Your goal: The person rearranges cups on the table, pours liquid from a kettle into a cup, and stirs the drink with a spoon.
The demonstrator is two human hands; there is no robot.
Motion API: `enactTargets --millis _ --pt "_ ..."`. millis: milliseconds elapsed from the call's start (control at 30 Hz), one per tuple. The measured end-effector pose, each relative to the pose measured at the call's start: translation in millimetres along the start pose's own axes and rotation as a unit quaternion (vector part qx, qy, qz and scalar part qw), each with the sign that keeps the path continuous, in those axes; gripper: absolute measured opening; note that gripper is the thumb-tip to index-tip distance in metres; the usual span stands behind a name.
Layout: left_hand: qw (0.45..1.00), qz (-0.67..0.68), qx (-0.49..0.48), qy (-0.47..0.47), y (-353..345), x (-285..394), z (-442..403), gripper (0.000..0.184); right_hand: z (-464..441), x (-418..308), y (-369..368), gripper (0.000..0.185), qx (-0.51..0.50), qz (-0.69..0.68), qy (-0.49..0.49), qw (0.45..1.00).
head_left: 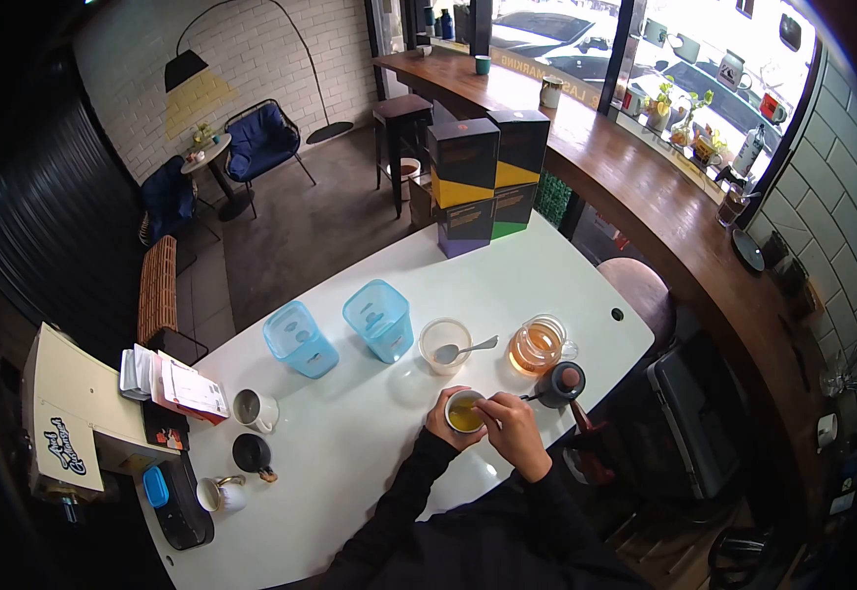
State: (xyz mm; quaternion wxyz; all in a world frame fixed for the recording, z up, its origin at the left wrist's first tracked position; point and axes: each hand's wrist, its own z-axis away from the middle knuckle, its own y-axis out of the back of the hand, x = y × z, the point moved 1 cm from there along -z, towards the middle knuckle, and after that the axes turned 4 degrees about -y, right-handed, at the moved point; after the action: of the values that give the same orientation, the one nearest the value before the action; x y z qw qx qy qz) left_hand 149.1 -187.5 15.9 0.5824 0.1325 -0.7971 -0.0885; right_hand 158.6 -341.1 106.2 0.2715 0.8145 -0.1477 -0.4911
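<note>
My left hand (438,430) wraps round the side of a small cup (451,400) holding yellow-green liquid. Over the cup's rim my right hand (517,439) is closed in a pinch; what it holds, if anything, is too small to make out. Just beyond the cup stands a clear plastic tub (430,331) with a metal spoon (468,348) in it. To its right is a glass teapot (535,349) of amber liquid. Beside my right hand sits a dark round vessel (555,389) with a brownish knob on top.
Two blue plastic containers (298,341) stand on the white table (340,472). Several mugs (255,411) are at the left, near a card holder (191,385) and a cream-coloured machine (75,418). Stacked boxes (465,162) rise at the far edge. A wooden counter (635,167) curves along the right.
</note>
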Motion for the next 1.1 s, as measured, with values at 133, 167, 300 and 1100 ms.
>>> enactTargets --millis 133,167,300,1100 --pt "1.0 -0.005 0.01 -0.009 -1.1 -0.5 -0.1 0.08 -2.1 -1.1 5.1 0.011 0.011 0.035 -0.009 0.999" --pt "1.0 -0.005 0.01 -0.009 -1.4 -1.3 -0.1 0.08 -2.1 -1.4 6.7 0.011 0.011 0.035 -0.009 0.999" --pt "1.0 -0.004 0.003 0.002 -1.3 -3.7 0.4 0.08 -1.1 -2.1 7.8 0.01 -0.021 0.038 -0.021 0.999" --pt "1.0 0.0 0.008 -0.002 -0.9 -1.4 0.3 0.081 -0.5 2.9 1.6 0.01 0.029 0.01 -0.022 0.999"
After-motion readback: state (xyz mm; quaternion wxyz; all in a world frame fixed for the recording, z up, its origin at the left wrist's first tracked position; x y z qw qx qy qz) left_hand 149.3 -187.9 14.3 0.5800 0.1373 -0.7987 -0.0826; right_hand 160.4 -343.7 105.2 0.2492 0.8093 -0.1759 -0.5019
